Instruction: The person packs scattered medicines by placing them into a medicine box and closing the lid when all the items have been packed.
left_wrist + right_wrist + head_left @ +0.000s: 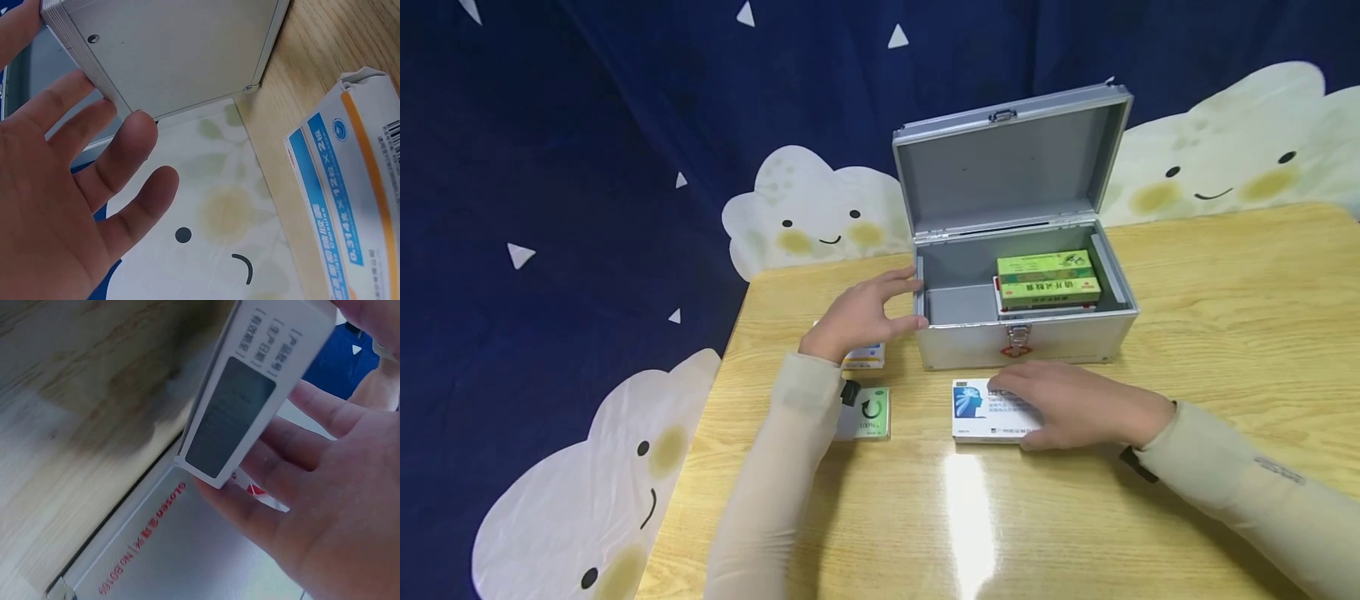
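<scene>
An aluminium case stands on the table with its lid raised. My left hand touches the case's left wall with extended fingers. In the left wrist view, the fingertips meet the edge of that wall. My right hand grips a white medicine box with a blue head printed on it, in front of the case. The right wrist view shows the end of this box between thumb and fingers. Inside the case, on the right, a green medicine box lies on top of a white and red box.
Left of the case, partly behind my left arm, lie a white, blue and orange medicine box and a green and white box. Behind the wooden table hangs a dark blue curtain with smiling clouds.
</scene>
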`<state>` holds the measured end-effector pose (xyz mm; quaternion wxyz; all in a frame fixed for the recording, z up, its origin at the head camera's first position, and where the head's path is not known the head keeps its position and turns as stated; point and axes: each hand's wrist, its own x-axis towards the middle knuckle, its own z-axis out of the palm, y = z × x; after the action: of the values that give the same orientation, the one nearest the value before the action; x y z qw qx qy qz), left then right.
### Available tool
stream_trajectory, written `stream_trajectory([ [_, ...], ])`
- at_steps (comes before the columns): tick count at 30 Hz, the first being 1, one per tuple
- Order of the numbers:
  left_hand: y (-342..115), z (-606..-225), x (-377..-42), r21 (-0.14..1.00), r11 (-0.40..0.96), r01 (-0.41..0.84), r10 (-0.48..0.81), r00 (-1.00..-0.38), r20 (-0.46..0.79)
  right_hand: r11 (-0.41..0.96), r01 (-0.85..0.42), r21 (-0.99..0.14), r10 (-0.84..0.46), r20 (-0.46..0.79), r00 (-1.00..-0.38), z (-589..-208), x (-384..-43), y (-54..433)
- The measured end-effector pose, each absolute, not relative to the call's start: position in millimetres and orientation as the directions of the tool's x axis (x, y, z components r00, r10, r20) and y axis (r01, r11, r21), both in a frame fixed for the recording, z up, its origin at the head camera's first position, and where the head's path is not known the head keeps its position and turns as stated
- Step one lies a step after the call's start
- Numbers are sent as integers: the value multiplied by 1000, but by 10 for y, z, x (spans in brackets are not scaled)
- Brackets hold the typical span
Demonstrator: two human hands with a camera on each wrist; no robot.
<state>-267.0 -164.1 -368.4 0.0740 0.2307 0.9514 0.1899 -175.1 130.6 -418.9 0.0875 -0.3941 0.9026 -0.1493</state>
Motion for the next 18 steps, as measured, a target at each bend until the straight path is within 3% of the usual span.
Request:
stream_trajectory([
  [18, -1668, -3750, -2648, 416, 806, 422, 470, -883, -14, 669, -674, -314, -696, 55, -716, -4103, -1679, 1526],
])
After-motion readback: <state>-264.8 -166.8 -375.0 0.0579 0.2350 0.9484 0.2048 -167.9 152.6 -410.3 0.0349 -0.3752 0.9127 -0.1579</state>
